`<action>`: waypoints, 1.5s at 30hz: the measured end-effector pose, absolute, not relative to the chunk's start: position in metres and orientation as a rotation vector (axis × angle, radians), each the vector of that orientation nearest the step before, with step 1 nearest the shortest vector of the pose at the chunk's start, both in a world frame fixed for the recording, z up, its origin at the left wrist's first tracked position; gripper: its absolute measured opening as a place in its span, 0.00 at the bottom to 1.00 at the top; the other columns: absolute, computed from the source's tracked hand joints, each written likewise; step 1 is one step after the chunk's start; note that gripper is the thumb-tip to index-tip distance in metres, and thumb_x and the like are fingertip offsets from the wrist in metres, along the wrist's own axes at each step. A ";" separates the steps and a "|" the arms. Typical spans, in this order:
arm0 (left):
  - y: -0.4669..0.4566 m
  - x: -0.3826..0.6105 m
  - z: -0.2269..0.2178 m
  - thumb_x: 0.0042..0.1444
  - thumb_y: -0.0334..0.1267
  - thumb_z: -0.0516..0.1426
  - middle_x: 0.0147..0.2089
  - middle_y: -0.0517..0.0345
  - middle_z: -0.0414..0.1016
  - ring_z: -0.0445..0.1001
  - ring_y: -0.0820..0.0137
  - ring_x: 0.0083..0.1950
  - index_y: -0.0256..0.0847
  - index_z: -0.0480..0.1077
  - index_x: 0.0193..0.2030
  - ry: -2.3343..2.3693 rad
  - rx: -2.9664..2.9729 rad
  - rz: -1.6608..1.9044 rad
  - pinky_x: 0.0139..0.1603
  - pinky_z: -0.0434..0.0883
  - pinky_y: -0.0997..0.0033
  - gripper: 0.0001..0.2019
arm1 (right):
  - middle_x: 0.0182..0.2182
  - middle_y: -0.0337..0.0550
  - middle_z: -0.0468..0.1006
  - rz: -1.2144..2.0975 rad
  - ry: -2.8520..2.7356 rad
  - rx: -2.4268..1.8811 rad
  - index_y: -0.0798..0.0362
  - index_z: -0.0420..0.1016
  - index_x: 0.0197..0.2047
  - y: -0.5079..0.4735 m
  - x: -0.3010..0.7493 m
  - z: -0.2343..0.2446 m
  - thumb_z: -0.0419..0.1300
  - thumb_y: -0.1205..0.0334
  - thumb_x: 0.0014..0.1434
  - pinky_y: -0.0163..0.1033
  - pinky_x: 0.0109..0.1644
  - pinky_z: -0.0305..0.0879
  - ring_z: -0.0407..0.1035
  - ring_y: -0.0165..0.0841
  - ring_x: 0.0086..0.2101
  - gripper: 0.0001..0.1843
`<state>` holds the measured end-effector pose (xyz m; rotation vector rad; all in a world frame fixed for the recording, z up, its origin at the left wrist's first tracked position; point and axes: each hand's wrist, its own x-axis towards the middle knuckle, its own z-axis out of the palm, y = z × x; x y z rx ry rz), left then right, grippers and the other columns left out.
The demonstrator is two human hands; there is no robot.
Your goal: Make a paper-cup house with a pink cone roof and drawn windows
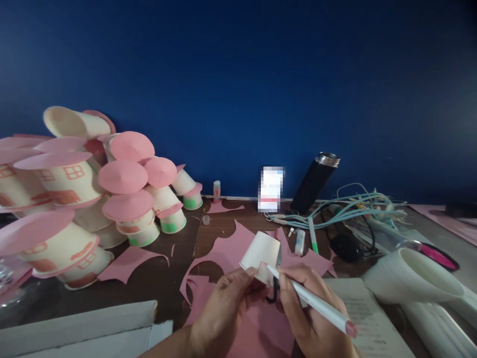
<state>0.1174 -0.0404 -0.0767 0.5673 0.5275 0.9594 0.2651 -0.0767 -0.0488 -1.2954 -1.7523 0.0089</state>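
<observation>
My left hand (pixel 227 303) is closed on a small white paper cup (pixel 261 251), held upside down and tilted, its rim toward me. A few thin reddish lines show on the cup's wall near my thumb. Between the fingers of my right hand (pixel 309 303) is a white marker (pixel 322 308) with a red end, its tip at the cup's wall. Under both hands lie cut pink paper sheets (pixel 257 323) with round holes. Behind the cup a dark-handled tool, perhaps scissors, is partly hidden.
Decorated cups with pink paper cone roofs (pixel 122 176) are stacked on the left. A black bottle (pixel 315 181), pale blue cables (pixel 346 209), a green-tipped marker (pixel 312 236) and a glue bottle (pixel 299 242) lie beyond. White cups (pixel 413 278) stand right; a cardboard box (pixel 85 328) lies front left.
</observation>
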 end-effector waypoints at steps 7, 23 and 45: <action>-0.040 0.117 -0.080 0.59 0.40 0.58 0.41 0.45 0.79 0.73 0.62 0.44 0.33 0.79 0.40 0.538 0.586 0.953 0.53 0.68 0.60 0.12 | 0.30 0.40 0.77 0.006 -1.767 -1.260 0.53 0.73 0.42 -0.077 0.266 -0.048 0.57 0.68 0.63 0.32 0.35 0.69 0.74 0.29 0.29 0.05; -0.038 0.116 -0.081 0.57 0.36 0.59 0.40 0.46 0.80 0.75 0.62 0.44 0.33 0.78 0.38 0.497 0.425 0.984 0.53 0.68 0.60 0.09 | 0.30 0.40 0.76 0.000 -1.780 -1.270 0.53 0.72 0.42 -0.078 0.267 -0.047 0.57 0.68 0.63 0.33 0.34 0.69 0.74 0.30 0.29 0.05; -0.034 0.114 -0.075 0.60 0.35 0.55 0.43 0.44 0.81 0.76 0.61 0.46 0.32 0.77 0.41 0.491 0.327 0.946 0.53 0.69 0.59 0.11 | 0.29 0.41 0.77 -0.003 -1.780 -1.302 0.53 0.72 0.41 -0.079 0.268 -0.047 0.56 0.67 0.63 0.34 0.32 0.70 0.74 0.32 0.28 0.05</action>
